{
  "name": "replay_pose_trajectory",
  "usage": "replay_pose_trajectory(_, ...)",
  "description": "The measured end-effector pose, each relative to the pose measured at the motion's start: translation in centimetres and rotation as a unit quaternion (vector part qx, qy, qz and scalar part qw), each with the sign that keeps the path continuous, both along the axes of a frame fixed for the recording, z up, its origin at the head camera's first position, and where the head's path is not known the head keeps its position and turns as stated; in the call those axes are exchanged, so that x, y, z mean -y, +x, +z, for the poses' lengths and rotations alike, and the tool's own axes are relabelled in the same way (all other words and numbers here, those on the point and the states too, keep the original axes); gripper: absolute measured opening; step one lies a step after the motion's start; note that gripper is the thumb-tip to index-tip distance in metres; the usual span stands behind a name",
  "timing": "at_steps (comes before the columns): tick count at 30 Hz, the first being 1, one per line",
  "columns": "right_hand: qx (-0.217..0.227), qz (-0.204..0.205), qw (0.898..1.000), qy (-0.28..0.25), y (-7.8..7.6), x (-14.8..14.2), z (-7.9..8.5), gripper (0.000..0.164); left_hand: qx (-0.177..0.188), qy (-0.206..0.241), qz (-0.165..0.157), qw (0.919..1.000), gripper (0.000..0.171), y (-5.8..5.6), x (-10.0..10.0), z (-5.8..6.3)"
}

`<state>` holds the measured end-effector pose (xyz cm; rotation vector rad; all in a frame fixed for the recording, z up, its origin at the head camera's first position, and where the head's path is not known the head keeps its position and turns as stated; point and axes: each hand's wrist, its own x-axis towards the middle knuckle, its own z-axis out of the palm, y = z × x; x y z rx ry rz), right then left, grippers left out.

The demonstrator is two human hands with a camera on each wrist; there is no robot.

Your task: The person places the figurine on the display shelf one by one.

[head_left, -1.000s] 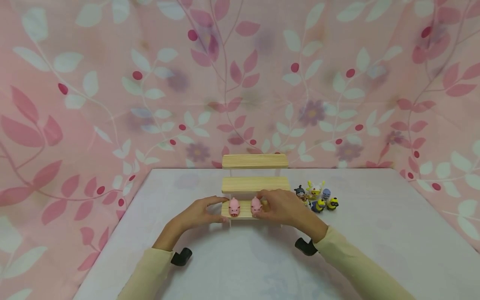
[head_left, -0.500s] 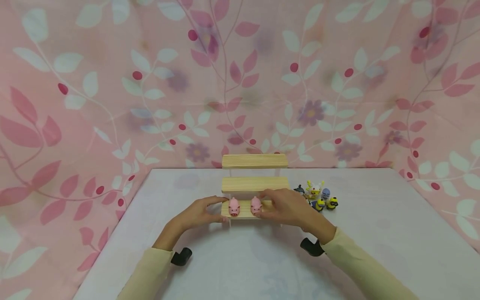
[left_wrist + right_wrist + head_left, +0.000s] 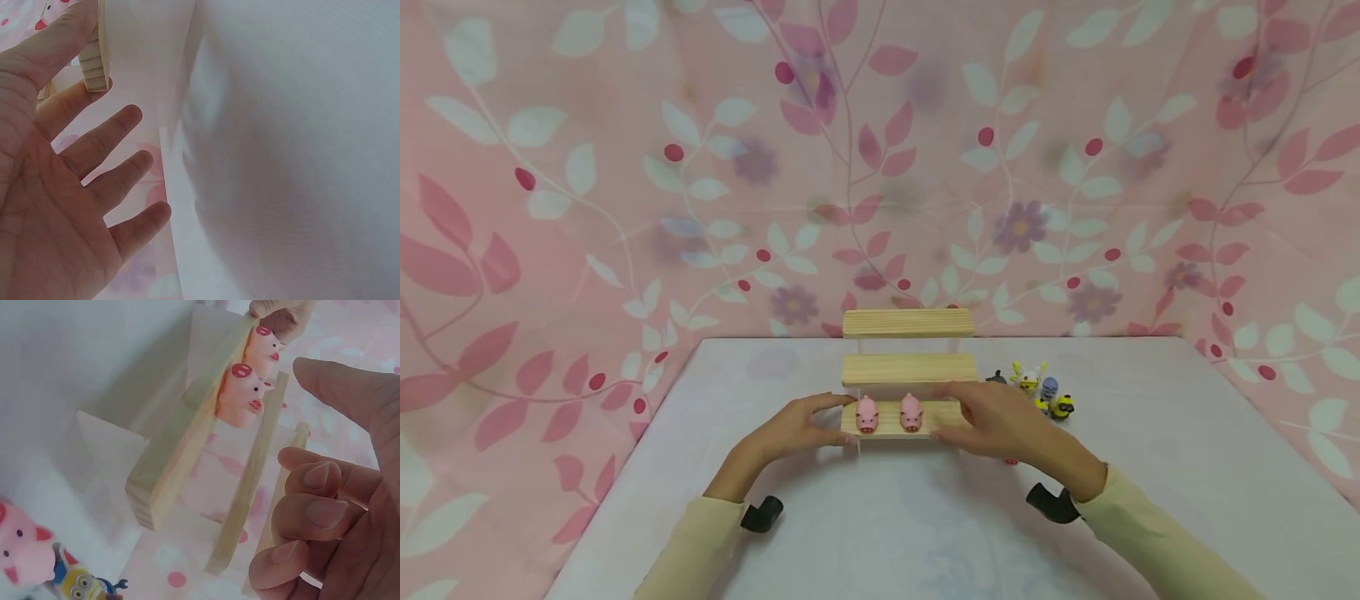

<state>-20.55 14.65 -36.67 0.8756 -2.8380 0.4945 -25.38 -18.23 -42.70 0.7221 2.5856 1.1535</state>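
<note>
Two pink toy pigs stand side by side on the lowest board of a three-tier wooden shelf (image 3: 908, 367): the left pig (image 3: 867, 415) near the board's end, the right pig (image 3: 911, 414) at about its middle. My left hand (image 3: 793, 429) pinches the left end of that lowest board (image 3: 175, 462) between thumb and index finger, its other fingers spread. Just right of the right pig, my right hand (image 3: 1000, 417) holds nothing. The right wrist view shows a gap between its thumb and that pig, and the other fingers are loosely bent.
Several small figures, among them a yellow minion (image 3: 1062, 407), stand right of the shelf, partly behind my right hand. Another pink pig (image 3: 25, 544) is beside them. Black wrist mounts (image 3: 763, 514) sit under both wrists. A floral cloth (image 3: 880, 167) hangs behind the table.
My right hand has let go of the right pig and moved to the right. That pig now stands free, facing forward. My left hand stays at the board's end.
</note>
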Motion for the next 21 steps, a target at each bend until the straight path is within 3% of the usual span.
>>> replay_pose_trajectory(10,-0.037,0.009,0.999,-0.002,1.1,-2.2,-0.7,0.049,0.000,-0.002,0.002,1.0000,0.064,0.0,0.0,0.0)
replay_pose_trajectory(21,-0.025,-0.018,1.000,0.004,1.9,-4.0,-1.5,0.049,-0.008,-0.003,-0.008,0.9999,0.063,-0.2,0.1,-0.1)
